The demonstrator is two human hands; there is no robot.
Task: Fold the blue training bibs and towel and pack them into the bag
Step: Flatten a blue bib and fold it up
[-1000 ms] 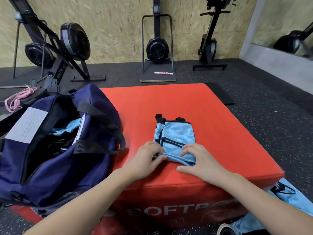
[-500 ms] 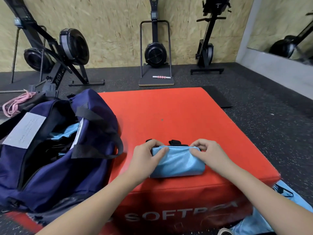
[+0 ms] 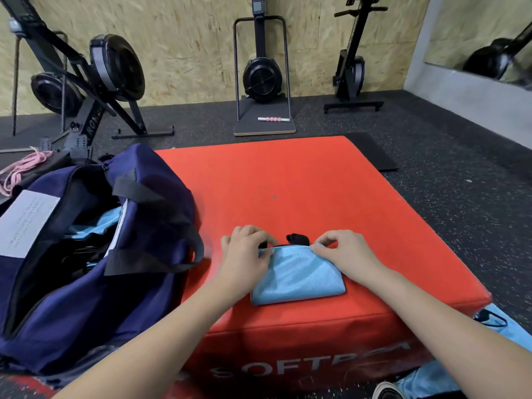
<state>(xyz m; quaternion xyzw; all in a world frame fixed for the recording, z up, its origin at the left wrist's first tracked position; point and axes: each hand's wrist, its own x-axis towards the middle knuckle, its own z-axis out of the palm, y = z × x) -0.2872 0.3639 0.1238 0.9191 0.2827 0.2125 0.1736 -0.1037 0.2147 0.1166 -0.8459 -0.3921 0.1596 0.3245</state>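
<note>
The blue bib (image 3: 298,276), earlier half-folded, is now folded compact, its far edge pinched by left hand (image 3: 247,256) and right hand (image 3: 345,254).

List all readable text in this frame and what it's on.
"SOFTP", then letters hidden by the right forearm: white print on the front face of the red foam box.
"ROK", cut off: white letters on the black rowing machine frame.
White label on the navy bag: lines of print, too blurred to read.
Monitor on the middle machine: too small to read.
</note>
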